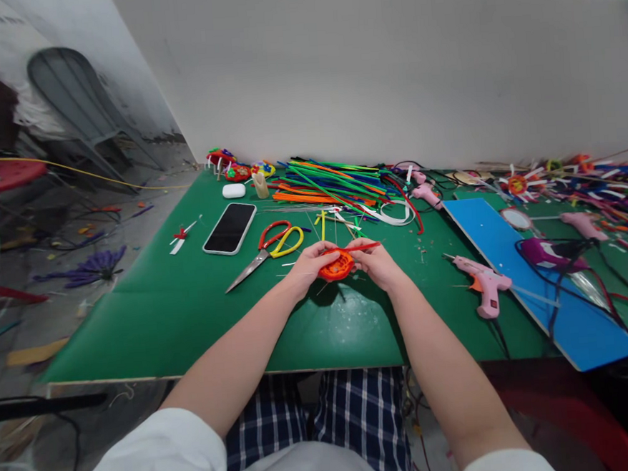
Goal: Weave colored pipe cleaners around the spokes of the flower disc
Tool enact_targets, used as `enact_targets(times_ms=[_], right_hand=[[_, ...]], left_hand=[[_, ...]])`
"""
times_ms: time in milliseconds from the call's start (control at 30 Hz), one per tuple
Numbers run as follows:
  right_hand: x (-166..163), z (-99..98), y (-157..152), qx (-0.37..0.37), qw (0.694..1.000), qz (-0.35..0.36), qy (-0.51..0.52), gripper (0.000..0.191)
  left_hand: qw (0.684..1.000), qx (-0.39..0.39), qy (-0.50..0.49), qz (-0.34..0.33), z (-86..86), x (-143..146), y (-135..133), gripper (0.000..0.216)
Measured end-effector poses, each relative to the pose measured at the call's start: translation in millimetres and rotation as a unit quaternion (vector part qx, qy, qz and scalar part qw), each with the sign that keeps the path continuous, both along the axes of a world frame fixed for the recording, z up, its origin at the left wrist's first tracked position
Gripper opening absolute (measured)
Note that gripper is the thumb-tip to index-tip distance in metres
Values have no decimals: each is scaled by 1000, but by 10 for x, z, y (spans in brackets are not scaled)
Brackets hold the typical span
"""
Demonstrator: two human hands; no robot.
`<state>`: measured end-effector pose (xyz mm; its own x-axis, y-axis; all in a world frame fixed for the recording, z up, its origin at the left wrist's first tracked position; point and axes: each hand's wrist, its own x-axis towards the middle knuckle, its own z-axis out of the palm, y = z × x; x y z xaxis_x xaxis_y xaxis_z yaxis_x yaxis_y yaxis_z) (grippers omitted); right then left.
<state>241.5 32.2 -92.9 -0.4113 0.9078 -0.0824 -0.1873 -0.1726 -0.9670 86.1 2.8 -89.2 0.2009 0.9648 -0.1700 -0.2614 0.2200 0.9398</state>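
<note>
Nearest us, over the green mat (191, 323), the left hand (306, 263) is curled closed on the rim of a small orange pipe-cleaner coil (336, 266), and the right hand (379, 263) pinches a red pipe-cleaner strand (363, 247) against the coil's other edge. We judge the coil light, fuzzy and bendy, easy to squash, so grip the rim, not the centre. Just beyond the left hand lie scissors (272, 247) and a phone (229, 228). A pink glue gun (481, 281) sits right of the right hand, and the pipe-cleaner pile (332, 180) is farthest.
</note>
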Motion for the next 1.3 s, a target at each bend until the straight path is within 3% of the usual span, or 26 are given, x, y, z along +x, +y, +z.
enact_targets(times_ms=[600,933,1300], right_hand=[[9,8,0,13,1000,4,-22,13],[16,43,-14,20,998,29,-57,22],[29,39,-4,52,990,44,-120,20]], left_hand=[[1000,-5,-1,6,14,0,-6,25],[995,68,72,30,6,4,15,22],[967,173,184,33,-32,-9,6,18]])
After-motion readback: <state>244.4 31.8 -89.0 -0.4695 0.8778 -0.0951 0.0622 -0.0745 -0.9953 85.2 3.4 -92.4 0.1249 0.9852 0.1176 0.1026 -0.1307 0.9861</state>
